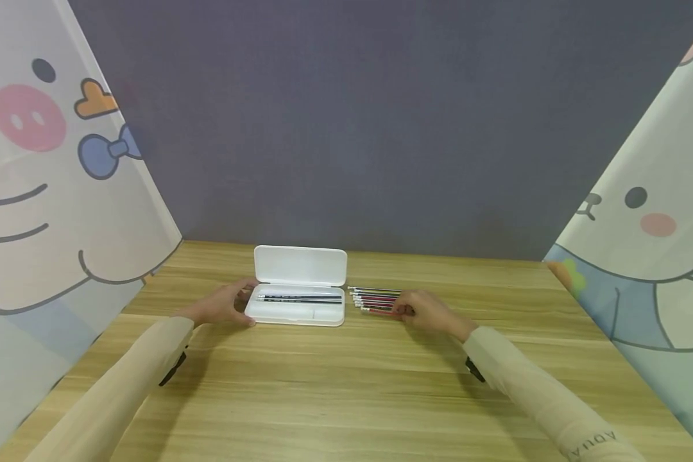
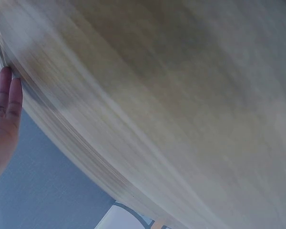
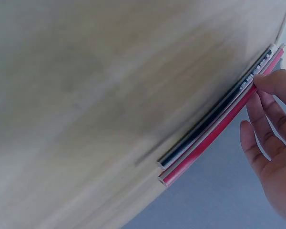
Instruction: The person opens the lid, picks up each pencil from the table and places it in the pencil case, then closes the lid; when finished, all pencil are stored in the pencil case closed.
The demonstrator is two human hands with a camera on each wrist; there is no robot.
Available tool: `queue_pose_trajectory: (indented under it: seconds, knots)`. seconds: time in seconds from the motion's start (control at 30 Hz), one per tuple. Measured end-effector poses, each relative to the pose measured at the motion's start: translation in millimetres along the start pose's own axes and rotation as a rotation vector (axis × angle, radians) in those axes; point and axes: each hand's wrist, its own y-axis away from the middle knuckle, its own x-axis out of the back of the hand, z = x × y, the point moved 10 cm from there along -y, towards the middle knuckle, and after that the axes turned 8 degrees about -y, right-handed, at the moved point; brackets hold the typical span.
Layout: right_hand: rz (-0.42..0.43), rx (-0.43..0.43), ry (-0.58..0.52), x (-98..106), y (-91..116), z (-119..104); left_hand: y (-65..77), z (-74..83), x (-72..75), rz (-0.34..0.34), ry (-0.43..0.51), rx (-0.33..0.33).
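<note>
A white pencil case [image 1: 283, 315] lies on the table with its lid [image 1: 300, 265] raised at the back. Inside it are dark striped pencils [image 1: 308, 299], side by side. My left hand [image 1: 227, 305] rests against the case's left end, thumb at the front corner; its visible fingers [image 2: 14, 98] look fairly straight in the left wrist view. Right of the case lies a row of several pencils [image 1: 375, 295], dark and red. With thumb and fingers, my right hand [image 1: 428, 313] pinches a red pencil [image 3: 207, 142] at the row's near side. A dark pencil [image 3: 217, 110] lies alongside.
The wooden table [image 1: 323, 391] extends in front of the case and pencils. A dark grey panel [image 1: 346, 128] stands behind it. Cartoon-printed cloth [image 1: 29, 256] hangs at the left, and similar cloth [image 1: 664, 301] at the right.
</note>
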Motion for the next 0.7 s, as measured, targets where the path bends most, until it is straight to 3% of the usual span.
queue_pose_trajectory:
  seconds: [0.37, 0.7]
  knots:
    - [-0.044, -0.037, 0.025, -0.2, -28.1, -9.1, 1.2, 1.7, 0.1, 0.003, 0.008, -0.015]
    - [-0.061, 0.037, 0.014, -12.0, -65.7, -31.8, -0.5, -0.5, 1.9, 0.008, -0.033, -0.001]
